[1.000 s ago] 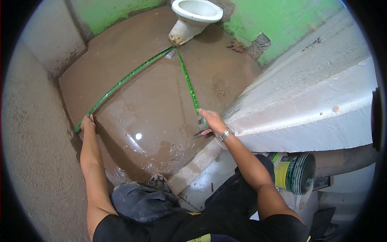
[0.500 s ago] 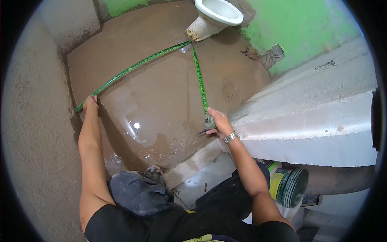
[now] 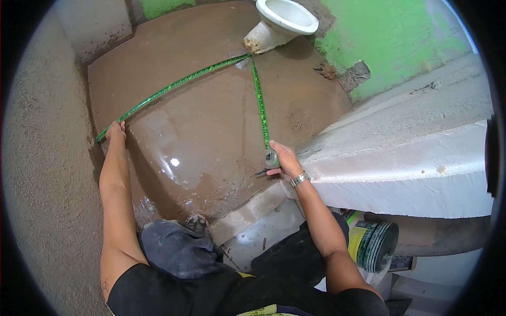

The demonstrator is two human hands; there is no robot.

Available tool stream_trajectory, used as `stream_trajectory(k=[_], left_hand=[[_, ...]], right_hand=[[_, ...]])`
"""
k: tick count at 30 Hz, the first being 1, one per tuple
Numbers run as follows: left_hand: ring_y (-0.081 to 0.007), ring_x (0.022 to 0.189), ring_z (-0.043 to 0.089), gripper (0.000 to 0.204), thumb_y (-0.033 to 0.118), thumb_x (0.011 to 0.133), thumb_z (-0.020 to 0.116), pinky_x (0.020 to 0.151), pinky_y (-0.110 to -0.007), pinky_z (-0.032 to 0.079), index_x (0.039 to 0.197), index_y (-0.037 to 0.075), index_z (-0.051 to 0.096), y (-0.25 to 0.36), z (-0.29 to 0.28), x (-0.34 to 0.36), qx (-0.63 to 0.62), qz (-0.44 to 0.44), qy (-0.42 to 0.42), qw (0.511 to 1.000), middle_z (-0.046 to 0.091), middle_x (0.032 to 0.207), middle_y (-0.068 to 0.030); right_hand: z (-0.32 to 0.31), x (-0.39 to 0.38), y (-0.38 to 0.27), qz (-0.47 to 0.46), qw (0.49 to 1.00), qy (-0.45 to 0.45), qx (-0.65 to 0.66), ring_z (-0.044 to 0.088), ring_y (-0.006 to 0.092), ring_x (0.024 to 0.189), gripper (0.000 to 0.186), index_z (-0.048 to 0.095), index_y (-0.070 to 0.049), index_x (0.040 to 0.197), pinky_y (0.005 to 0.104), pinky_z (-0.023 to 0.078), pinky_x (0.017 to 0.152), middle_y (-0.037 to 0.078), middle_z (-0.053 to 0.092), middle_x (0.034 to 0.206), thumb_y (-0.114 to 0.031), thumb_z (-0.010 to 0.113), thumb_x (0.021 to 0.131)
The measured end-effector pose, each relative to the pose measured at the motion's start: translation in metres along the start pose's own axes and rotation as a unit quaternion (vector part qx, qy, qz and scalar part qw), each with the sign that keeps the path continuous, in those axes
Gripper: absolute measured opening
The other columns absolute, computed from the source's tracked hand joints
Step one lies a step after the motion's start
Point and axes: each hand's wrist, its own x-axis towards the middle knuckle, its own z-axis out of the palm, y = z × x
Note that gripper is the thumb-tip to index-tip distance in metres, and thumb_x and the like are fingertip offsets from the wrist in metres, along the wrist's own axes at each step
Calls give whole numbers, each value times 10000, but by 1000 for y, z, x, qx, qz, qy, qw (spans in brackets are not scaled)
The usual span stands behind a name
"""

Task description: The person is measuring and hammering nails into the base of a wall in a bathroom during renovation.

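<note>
A green tape measure blade [image 3: 178, 82] runs from the left wall to a sharp bend beside the toilet base, then back toward me to its grey-green case [image 3: 271, 159]. My left hand [image 3: 116, 130] pinches the blade a little short of its end at the wall. My right hand [image 3: 284, 158] is closed on the case, with a thin dark object [image 3: 261, 172], too small to identify, sticking out beneath it. A metal watch is on the right wrist. The white toilet bowl [image 3: 271, 37] stands upright beyond the bend, its foot crusted with dirt.
Wet brown screed floor [image 3: 200, 126] with a drain [image 3: 299, 122]. Rough wall [image 3: 42, 174] at left, green-patched wall [image 3: 392, 39] behind, white ledge [image 3: 390, 184] at right. A pale board [image 3: 245, 210] edges the screed near my legs; a bucket [image 3: 373, 245] sits lower right.
Since a second ago the view has shifted, so the toilet sits higher and further right. My left hand is further along toward the far side by the left wall. Both hands keep their grip.
</note>
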Motion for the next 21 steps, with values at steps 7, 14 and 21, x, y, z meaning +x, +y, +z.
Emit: stream_trajectory(k=[7, 14, 21], left_hand=[[-231, 608, 683, 162, -109, 775, 658, 435, -236, 573, 921, -109, 588, -7, 1, -5, 21, 5, -24, 999, 644, 873, -155], [-236, 629, 704, 189, -105, 767, 666, 404, -235, 531, 943, -100, 598, -7, -2, 21, 15, 17, -18, 1000, 668, 874, -147], [-236, 619, 714, 187, -85, 778, 676, 399, -233, 515, 954, -93, 614, -5, 0, 2, 50, -4, -12, 999, 676, 846, -137]], right_hand=[[-3, -1, 0, 4, 1000, -5, -10, 611, 161, 756, 478, 632, -74, 1209, 379, 612, 557, 22, 600, 900, -460, 640, 927], [9, 2, 4, -21, 1000, -1, -10, 626, 165, 742, 474, 627, -55, 1208, 368, 611, 536, 38, 614, 907, -444, 632, 938], [6, 4, 8, 7, 1000, -16, -21, 642, 248, 1030, 605, 575, 36, 1295, 388, 630, 588, 149, 565, 1299, -448, 621, 935]])
